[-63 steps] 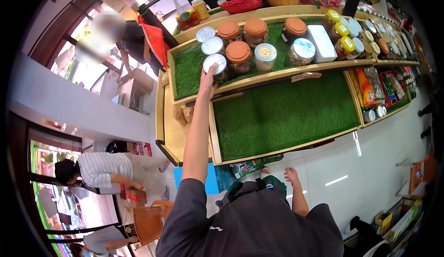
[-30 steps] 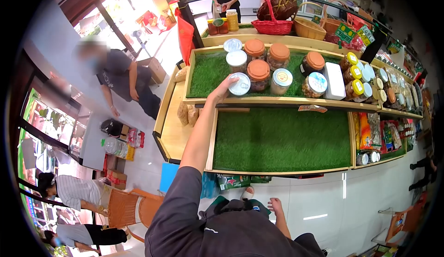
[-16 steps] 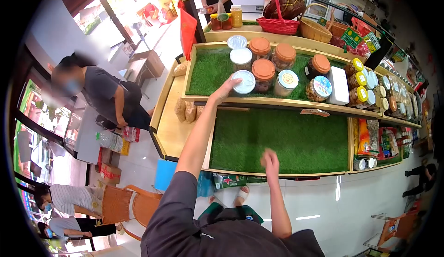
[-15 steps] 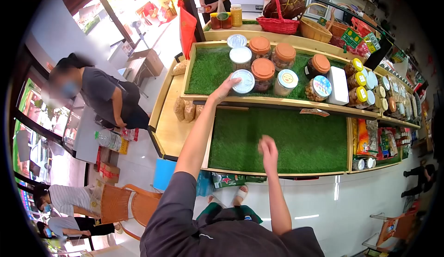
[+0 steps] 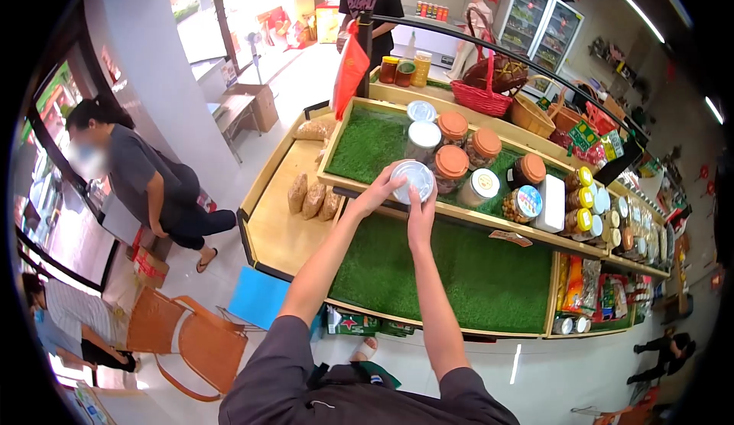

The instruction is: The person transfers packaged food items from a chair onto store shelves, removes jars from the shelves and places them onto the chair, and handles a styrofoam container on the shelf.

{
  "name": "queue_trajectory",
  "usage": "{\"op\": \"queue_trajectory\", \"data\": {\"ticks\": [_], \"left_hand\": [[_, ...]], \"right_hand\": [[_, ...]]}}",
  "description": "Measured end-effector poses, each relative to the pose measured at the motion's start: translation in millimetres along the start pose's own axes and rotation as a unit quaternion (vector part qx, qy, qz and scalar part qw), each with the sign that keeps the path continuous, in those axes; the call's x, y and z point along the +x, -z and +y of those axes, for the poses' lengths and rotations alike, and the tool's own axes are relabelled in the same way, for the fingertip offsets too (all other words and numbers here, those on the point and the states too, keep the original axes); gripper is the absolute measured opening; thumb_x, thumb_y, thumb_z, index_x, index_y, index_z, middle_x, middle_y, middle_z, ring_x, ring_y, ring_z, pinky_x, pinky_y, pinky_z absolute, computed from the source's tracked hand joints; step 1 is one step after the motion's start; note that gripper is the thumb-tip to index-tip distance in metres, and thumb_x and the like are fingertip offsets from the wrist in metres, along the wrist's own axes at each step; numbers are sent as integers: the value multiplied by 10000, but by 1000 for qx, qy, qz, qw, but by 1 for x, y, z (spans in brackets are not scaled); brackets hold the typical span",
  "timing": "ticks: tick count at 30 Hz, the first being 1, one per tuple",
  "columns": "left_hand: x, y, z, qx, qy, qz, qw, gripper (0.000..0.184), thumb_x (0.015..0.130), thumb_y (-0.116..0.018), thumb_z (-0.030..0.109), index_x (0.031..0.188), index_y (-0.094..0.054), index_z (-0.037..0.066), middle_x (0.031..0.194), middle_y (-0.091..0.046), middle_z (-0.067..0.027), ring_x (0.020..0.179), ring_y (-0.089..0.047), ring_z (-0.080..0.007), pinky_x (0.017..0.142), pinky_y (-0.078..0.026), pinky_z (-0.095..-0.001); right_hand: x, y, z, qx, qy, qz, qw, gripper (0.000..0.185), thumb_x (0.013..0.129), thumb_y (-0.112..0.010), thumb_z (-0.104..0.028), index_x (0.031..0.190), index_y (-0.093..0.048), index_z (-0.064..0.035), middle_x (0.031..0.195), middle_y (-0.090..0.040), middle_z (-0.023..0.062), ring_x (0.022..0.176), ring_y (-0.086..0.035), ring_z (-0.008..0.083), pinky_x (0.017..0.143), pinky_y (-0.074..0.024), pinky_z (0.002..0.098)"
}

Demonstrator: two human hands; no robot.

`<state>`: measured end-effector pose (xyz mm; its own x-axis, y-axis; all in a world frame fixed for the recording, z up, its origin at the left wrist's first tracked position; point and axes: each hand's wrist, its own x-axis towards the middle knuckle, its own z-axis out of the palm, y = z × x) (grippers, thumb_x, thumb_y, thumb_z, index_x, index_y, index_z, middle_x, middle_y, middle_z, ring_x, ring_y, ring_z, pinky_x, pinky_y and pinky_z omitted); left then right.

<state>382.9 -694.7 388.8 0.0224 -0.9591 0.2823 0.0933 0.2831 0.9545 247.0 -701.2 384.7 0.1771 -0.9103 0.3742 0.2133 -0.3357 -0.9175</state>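
Observation:
Both my hands are around a jar with a pale translucent lid [image 5: 413, 180] at the front edge of the upper shelf. My left hand [image 5: 380, 193] wraps its left side, fingers closed on it. From the near side my right hand [image 5: 421, 222] grips it too, thumb up against the lid. Whether the jar's base touches the shelf is hidden. Just beyond stand a white-lidded jar [image 5: 423, 138] and an orange-lidded jar [image 5: 451, 162]. To the right is a jar with a cream lid [image 5: 483, 183].
Green turf lines the lower shelf [image 5: 459, 272]. Bagged goods [image 5: 312, 199] lie on the wooden side ledge [image 5: 275, 238]. A red flag [image 5: 351, 69] hangs at the shelf corner. Baskets [image 5: 489, 92] stand behind. One person [image 5: 145, 173] is at the left, another [image 5: 373, 8] behind the display.
My right hand has come up from above the lower shelf to the jar my left hand was touching. The view has shifted, and the person at the left has moved.

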Motion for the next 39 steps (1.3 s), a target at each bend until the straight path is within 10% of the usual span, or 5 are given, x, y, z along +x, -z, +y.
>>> {"op": "queue_trajectory", "data": {"ticks": [6,14,20,24,39], "left_hand": [[-148,10,9,134,-99,146,975,653,827,-575,409,1350,-381,72,1313,-404,-154,1240,-366,-267,1059,-263,-368],[-426,20,-50,-103,179,406,890,609,820,-540,365,1311,-403,33,1268,-436,-121,1188,-412,-225,1024,-306,-338],[-579,12,-31,-214,224,483,819,522,858,-523,371,1269,-455,57,1209,-480,-79,1128,-461,-182,942,-379,-303],[-662,31,-48,-166,220,547,791,592,866,-526,383,1349,-393,68,1290,-448,-98,1148,-445,-191,936,-382,-320],[-775,65,33,-290,122,730,607,570,883,-545,413,1347,-354,143,1329,-412,-85,1216,-422,-247,951,-378,-470]], "right_hand": [[-100,-45,-14,145,-94,-95,980,653,834,-595,-345,1362,-361,-40,1370,-373,130,1248,-384,242,1039,-304,355],[-302,-93,43,-123,-138,-368,911,652,810,-629,-358,1359,-404,-87,1320,-374,175,1226,-345,314,1058,-248,384],[-440,-133,49,-36,-404,-449,796,608,846,-582,-394,1351,-381,-122,1295,-407,60,1175,-397,195,978,-334,394],[-490,-182,28,10,-591,-435,680,714,822,-603,-461,1396,-265,-204,1377,-336,45,1283,-280,273,1010,-264,541],[-597,-322,27,-53,-507,-640,575,574,843,-604,-388,1333,-433,-144,1196,-525,48,1096,-488,216,908,-389,430]]}}
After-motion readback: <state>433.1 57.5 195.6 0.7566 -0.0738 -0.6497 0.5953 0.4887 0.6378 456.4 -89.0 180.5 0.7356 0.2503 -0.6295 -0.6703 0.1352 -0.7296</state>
